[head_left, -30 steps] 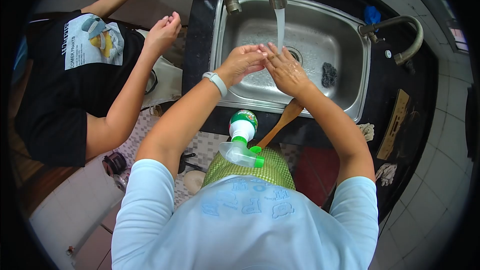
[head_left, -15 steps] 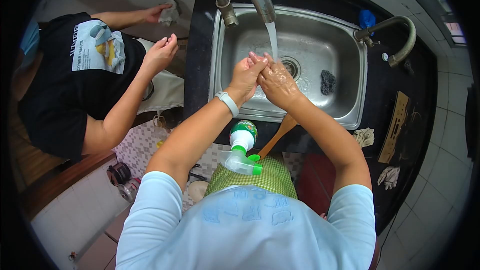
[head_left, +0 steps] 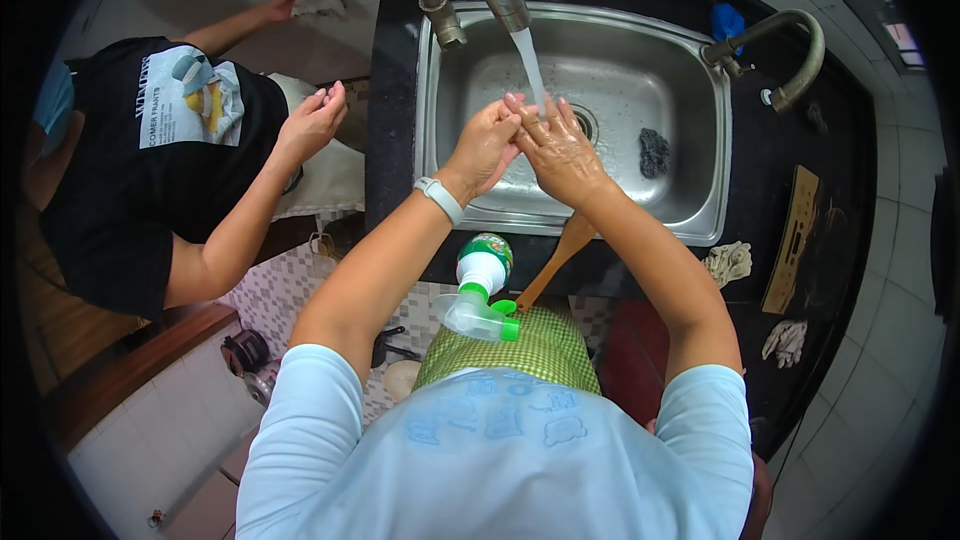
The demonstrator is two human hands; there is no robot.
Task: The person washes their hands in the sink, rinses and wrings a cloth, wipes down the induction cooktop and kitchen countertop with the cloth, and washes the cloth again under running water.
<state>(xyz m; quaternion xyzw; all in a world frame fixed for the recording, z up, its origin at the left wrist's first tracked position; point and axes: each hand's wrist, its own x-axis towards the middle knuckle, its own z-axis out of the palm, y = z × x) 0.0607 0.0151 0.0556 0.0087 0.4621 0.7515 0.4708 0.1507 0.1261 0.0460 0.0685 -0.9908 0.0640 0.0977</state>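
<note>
Water from the faucet (head_left: 508, 8) runs onto the fingers of my right hand (head_left: 563, 155), which is wet and open with its fingers apart and its back upward. My left hand (head_left: 485, 150), with a white band on its wrist, is closed against the thumb side of my right hand; exactly which fingers it grips is hidden. Both are above the stainless steel sink (head_left: 700, 190). In the basin lies a dark scouring pad (head_left: 654, 153), to the right of the drain. A green-and-white spray bottle (head_left: 485, 265) and a wooden-handled tool (head_left: 555, 265) are at the counter's front edge.
At left, a person in a black T-shirt (head_left: 110, 210) holds a pale cloth (head_left: 318, 0) against the wall. A second faucet (head_left: 800, 70), a blue bundle (head_left: 728, 20), a wooden board (head_left: 790, 240) and crumpled cloths (head_left: 728, 262) are on the right side of the counter.
The fingers of my right hand have spread apart under the water, and my left hand has shifted slightly left. The other person's cloth hand has moved left and up along the wall.
</note>
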